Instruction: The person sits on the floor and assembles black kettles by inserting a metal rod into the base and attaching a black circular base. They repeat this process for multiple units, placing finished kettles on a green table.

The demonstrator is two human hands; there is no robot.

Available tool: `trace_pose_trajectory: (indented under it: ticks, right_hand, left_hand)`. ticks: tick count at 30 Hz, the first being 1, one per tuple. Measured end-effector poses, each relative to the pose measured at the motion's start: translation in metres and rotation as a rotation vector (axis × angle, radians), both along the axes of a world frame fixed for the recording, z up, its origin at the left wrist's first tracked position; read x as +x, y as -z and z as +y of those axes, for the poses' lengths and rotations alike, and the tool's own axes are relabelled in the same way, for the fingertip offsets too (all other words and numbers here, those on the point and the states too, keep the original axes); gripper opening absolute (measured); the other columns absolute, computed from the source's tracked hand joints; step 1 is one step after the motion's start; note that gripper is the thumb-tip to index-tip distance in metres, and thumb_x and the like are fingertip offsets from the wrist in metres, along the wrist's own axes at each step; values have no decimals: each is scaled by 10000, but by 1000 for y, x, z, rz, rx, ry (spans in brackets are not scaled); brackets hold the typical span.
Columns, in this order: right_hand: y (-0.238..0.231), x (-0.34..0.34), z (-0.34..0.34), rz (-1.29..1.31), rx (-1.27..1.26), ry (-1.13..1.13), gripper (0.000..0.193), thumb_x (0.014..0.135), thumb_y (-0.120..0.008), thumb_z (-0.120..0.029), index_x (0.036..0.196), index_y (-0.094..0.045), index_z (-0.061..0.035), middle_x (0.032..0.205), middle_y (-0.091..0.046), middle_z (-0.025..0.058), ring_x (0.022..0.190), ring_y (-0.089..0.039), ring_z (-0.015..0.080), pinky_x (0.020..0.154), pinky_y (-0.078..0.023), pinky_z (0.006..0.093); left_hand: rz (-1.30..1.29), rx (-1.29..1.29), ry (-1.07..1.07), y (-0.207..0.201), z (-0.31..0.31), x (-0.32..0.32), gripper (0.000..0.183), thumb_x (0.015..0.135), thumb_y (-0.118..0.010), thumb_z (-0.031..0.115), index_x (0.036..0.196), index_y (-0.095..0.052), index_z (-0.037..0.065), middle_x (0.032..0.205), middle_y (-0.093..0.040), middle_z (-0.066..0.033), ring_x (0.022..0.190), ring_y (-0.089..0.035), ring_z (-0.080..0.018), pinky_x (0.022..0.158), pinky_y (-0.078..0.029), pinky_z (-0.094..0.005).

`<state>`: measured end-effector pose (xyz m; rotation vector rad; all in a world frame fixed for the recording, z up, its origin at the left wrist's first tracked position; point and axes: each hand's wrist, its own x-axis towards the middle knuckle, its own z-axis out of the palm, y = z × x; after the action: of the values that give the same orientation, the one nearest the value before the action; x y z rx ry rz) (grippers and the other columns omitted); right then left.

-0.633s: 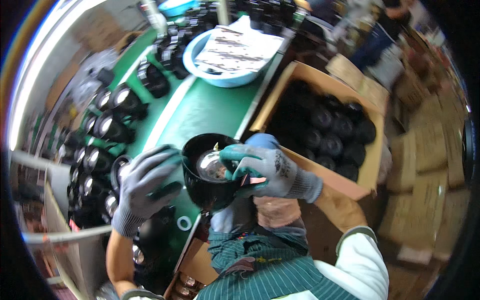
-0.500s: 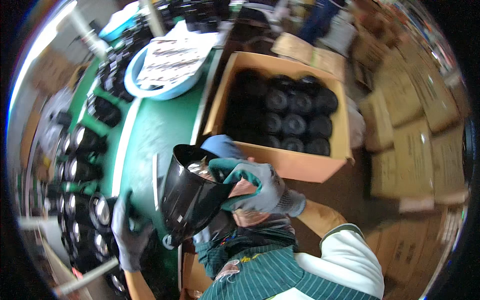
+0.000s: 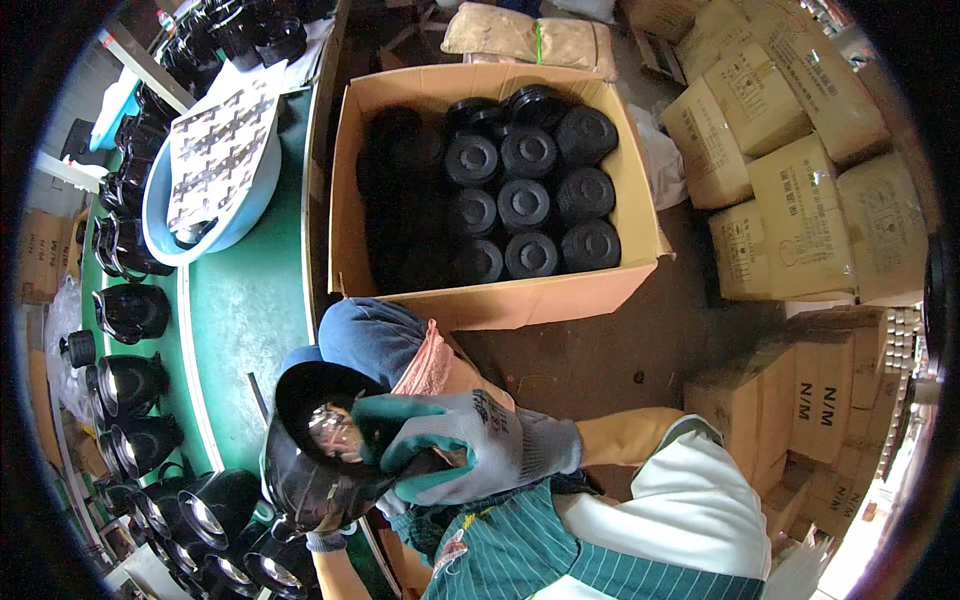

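Head view: a black pot point(image 3: 325, 490) is held tilted above the lap, beside the edge of the green table point(image 3: 245, 320). Its mouth is turned toward the top of the view, and a shiny silver piece point(image 3: 335, 432) can be seen inside. The pot is gripped on its right side by the right hand point(image 3: 440, 445), which is covered by a grey glove with green palm and fingers; the fingers are curled at the rim. The left hand point(image 3: 326, 542) is mostly hidden behind the pot, only its cuff being plainly shown, so whether it is closed on anything cannot be told.

The knees are partly covered by a pink cloth point(image 3: 428, 362). Beyond them, an open cardboard box point(image 3: 500, 305) is filled with round black parts point(image 3: 525, 205), set in rows. On the table, a patterned sheet point(image 3: 222, 150) is held in a light blue basin point(image 3: 240, 228), and more black pots point(image 3: 135, 312) are lined up along the left side. At the right, cartons point(image 3: 800, 215) are stacked.
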<state>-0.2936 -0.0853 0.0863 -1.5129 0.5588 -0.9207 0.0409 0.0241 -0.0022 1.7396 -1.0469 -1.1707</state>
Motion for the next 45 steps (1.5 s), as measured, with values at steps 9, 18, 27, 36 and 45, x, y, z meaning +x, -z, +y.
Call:
trace_pose_trajectory:
  ticks: [9,18,27,36,45]
  right_hand:
    - [219,-66,-219,1059,336,369,781,875,-717,-547,1485,-519,-102,1357,-635,236,1252,-624,377,1054,-500,461]
    - [444,-18,-208,1885,-559,21,1073,897,-640,-548,1643,-111,14,1673,-228,279,1503,-292,478,1149,-307,601]
    - [420,-3,-198,1938,-157,-129,831,957,-578,-449,1643,-268,-97,1691,-197,241,1480,-345,421,1199,-223,629]
    - [197,-15,-214,1401,21,256,1178,742,-791,-644,1630,-234,-106,1439,-494,228,1203,-623,385,1001,-499,499]
    - [22,32,-67,102,-398,-93,1242,589,-1006,-393,1556,-340,12,1573,-420,202,1441,-452,340,1222,-350,447]
  left_hand:
    - [77,142,-46,21,-7,-13,578,971,-652,100,1505,-456,-3,1425,-587,-168,1283,-594,-267,1077,-508,-425]
    - [132,198,-101,20,1,-18,591,969,-667,118,1509,-454,6,1441,-576,-166,1297,-584,-272,1087,-504,-430]
    - [250,140,-107,23,7,-31,604,968,-682,137,1513,-451,15,1457,-566,-163,1311,-575,-277,1096,-499,-435]
    - [431,10,-60,34,0,-31,617,967,-697,155,1516,-449,24,1473,-555,-160,1325,-565,-282,1106,-494,-440]
    - [736,-224,27,16,-9,-41,630,966,-713,173,1520,-447,34,1489,-544,-158,1338,-556,-287,1116,-490,-445]
